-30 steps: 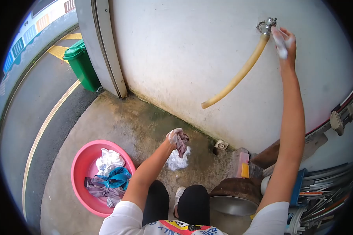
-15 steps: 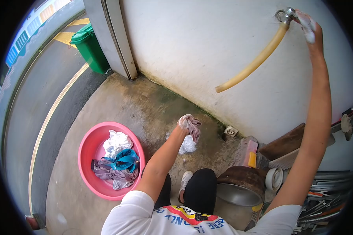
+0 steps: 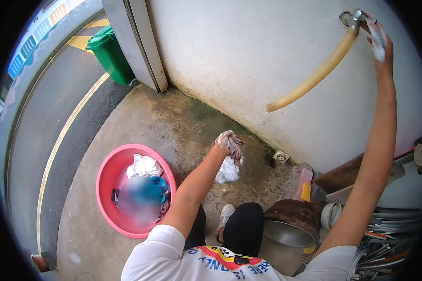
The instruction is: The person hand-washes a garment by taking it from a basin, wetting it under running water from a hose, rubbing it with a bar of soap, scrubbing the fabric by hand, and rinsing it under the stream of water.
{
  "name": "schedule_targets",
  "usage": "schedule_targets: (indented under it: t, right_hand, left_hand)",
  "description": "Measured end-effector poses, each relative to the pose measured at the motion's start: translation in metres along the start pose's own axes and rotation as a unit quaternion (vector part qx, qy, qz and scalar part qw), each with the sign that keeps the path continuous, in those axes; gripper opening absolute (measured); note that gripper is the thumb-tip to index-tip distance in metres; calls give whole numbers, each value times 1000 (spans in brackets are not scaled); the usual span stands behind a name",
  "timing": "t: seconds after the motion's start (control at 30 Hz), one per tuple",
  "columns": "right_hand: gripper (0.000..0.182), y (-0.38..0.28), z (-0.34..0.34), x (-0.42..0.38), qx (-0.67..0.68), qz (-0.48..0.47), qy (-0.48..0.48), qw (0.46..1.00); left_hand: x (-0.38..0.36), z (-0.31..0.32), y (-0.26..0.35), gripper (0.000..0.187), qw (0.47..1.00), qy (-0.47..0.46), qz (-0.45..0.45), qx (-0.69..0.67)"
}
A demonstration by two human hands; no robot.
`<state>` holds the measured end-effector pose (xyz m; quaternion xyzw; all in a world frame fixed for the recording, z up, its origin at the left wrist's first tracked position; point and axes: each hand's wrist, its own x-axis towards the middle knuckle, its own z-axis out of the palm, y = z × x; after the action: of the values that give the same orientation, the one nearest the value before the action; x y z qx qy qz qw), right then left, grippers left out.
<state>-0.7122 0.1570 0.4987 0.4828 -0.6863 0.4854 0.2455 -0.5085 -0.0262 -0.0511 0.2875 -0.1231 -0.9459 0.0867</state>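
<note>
My left hand (image 3: 224, 141), covered in suds, is closed round a bunched mauve cloth (image 3: 236, 149) held over white foam (image 3: 228, 170) on the wet concrete. High on the wall, my soapy right hand (image 3: 380, 42) has its fingers at the handle of a metal tap (image 3: 357, 18). A yellowish hose (image 3: 316, 77) hangs from the tap's spout, with no water seen coming from its end. At the left stands a pink basin (image 3: 104, 187) containing a white garment (image 3: 144, 166) and a blue one (image 3: 160, 182); a blur hides part of its contents.
A floor drain (image 3: 280, 157) lies at the wall's foot. To the right are a yellow sponge (image 3: 305, 192), a rusty metal pot (image 3: 290, 220), a wooden board (image 3: 340, 173) and piled metal strips (image 3: 384, 234). A green bin (image 3: 110, 56) stands beyond the door post (image 3: 140, 42).
The view has shifted slightly, moving the tap and hose rightward in frame. My left hand still grips the cloth, and my right hand stays at the tap with its fingers slightly rearranged.
</note>
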Motion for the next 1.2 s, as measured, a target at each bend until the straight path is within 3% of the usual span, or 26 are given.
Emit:
schedule_targets:
  t: [0.13, 0.17, 0.23, 0.3, 0.33, 0.37, 0.47, 0.57, 0.7, 0.8, 0.87, 0.97, 1.07, 1.1, 1.2]
  right_hand:
    - [54, -7, 32, -57, 51, 17, 105, 993]
    - [47, -9, 47, -89, 73, 52, 160, 983]
    - [28, 33, 92, -172, 174, 126, 242, 946]
    - [26, 50, 157, -275, 270, 309, 134, 902]
    - [23, 32, 184, -313, 322, 428, 62, 842]
    - [18, 28, 212, -346, 417, 523, 29, 743]
    - [18, 21, 286, -402, 528, 579, -67, 618]
    - [20, 28, 342, -411, 603, 646, 0, 468]
    - [18, 53, 396, -424, 614, 710, 74, 338]
    - [21, 64, 427, -439, 596, 728, 113, 321]
    - [27, 67, 442, -447, 575, 735, 115, 340]
    - [38, 66, 452, -462, 538, 756, 128, 350]
    - [34, 61, 458, -492, 502, 761, 102, 398]
    - [30, 64, 454, -499, 534, 765, 118, 340]
    - [20, 50, 453, -498, 446, 791, 65, 414]
  left_hand:
    - [34, -33, -2, 29, 999, -50, 11, 2]
    - [22, -12, -1, 31, 998, 56, -9, -10]
    - [15, -10, -4, 23, 996, 16, 5, -90]
    - [3, -7, 2, 16, 992, 31, 24, -123]
    - [11, -16, 4, 16, 992, 76, 44, -95]
    - [28, -30, 6, 16, 989, 119, 64, -66]
    - [52, -51, 8, 18, 962, 246, 116, 22]
    - [53, -64, 8, 24, 930, 332, 127, 91]
    - [50, -91, 4, 36, 924, 344, 107, 126]
    - [48, -109, -1, 44, 932, 332, 117, 90]
    - [44, -116, -3, 46, 939, 313, 138, 40]
    - [53, -142, -5, 48, 927, 341, 114, 108]
    - [49, -164, -13, 51, 911, 361, 85, 180]
    - [40, -168, -21, 47, 919, 359, 63, 149]
    - [23, -143, 2, 40, 925, 367, 60, 79]
